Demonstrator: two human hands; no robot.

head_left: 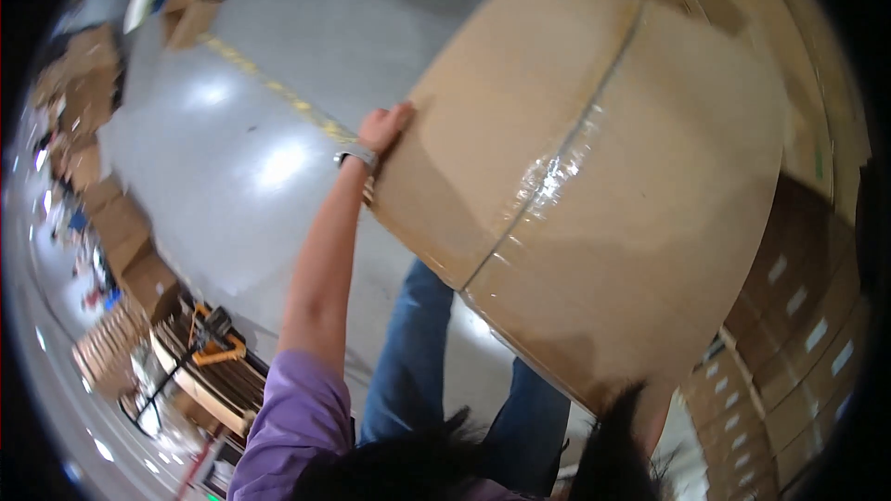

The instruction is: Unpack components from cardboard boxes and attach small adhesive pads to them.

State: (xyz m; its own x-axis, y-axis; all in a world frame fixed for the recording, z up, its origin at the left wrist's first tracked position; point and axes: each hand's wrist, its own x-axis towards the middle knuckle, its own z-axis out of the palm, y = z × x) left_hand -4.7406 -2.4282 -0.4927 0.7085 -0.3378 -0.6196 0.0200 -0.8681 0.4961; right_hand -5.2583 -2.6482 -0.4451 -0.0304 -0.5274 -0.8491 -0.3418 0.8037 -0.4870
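Note:
A large brown cardboard box (687, 158) fills the middle and right of the view, tilted in front of my body. Its flaps meet along a dark seam with shiny clear tape across it. My left hand (385, 127) grips the box at its left edge, fingers curled over the top side; a pale band circles the wrist. Of my right arm only a strip of skin (655, 417) shows beside the box's lower right edge. The right hand itself is hidden by the box.
Stacked cartons with white labels (798, 315) line the right side. A yellow floor line (269, 83) crosses the grey floor toward a small open box (192, 9). Several cartons (121, 223) and an orange-and-black tool (215, 339) on stacked cardboard stand at left.

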